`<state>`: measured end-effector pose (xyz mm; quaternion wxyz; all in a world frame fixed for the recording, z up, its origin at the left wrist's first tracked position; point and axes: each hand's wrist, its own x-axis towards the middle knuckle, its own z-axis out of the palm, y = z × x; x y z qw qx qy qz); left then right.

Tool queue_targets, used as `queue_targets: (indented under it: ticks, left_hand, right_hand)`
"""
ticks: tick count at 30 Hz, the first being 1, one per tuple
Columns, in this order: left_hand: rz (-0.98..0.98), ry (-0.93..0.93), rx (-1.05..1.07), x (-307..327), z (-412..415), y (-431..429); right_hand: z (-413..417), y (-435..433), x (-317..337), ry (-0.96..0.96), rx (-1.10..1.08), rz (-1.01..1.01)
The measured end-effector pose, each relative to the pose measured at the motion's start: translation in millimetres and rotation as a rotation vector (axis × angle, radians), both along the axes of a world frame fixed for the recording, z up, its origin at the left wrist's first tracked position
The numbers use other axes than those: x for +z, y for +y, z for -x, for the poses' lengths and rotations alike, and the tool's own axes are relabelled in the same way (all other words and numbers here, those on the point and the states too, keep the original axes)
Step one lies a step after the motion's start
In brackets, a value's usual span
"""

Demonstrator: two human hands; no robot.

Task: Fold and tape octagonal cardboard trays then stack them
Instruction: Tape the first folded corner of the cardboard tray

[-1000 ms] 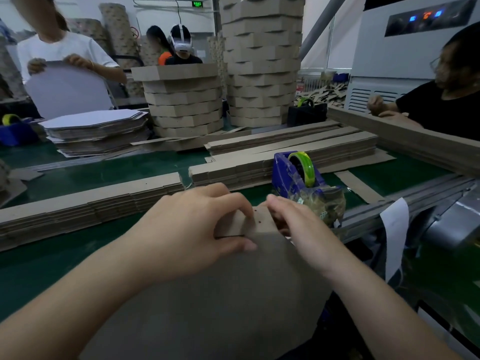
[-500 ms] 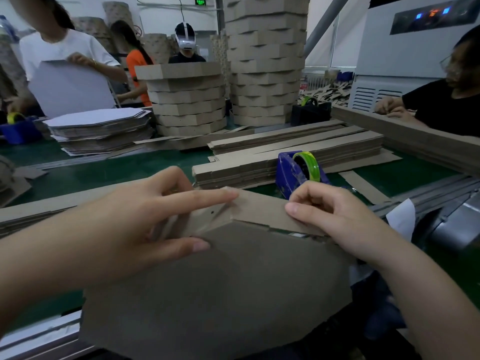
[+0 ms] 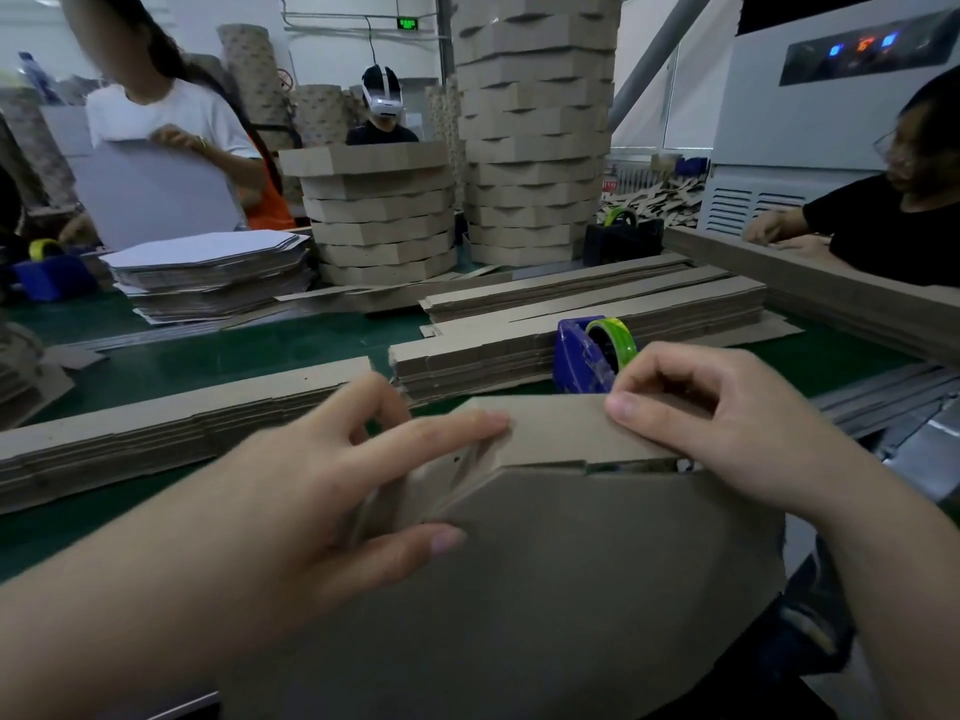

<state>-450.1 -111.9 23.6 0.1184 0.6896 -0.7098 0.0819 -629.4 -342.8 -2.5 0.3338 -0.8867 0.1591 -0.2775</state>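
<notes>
A brown octagonal cardboard tray fills the lower middle of the head view, tilted toward me, its far side flap folded up. My left hand grips the tray's left corner, index finger stretched along the flap and thumb underneath on the panel. My right hand pinches the upper right edge of the same flap with curled fingers. Just behind it stands a blue tape dispenser with a green-yellow roll. Two tall stacks of finished trays stand at the back of the green table.
Piles of flat cardboard strips lie across the table. A heap of flat white-topped blanks sits at back left. Three other people work around the table. A grey machine stands at back right.
The tray has been lifted and tipped toward me, and its far flap now stands folded up. My hands have spread apart along the flap, the right one moving to its right end.
</notes>
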Motion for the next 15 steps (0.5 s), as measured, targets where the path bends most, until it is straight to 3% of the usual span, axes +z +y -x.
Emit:
queue_targets:
  ticks: [15]
  left_hand:
    - [0.041,0.133,-0.106,-11,-6,-16]
  right_hand:
    - [-26,33,-12,0.059,0.089,0.092]
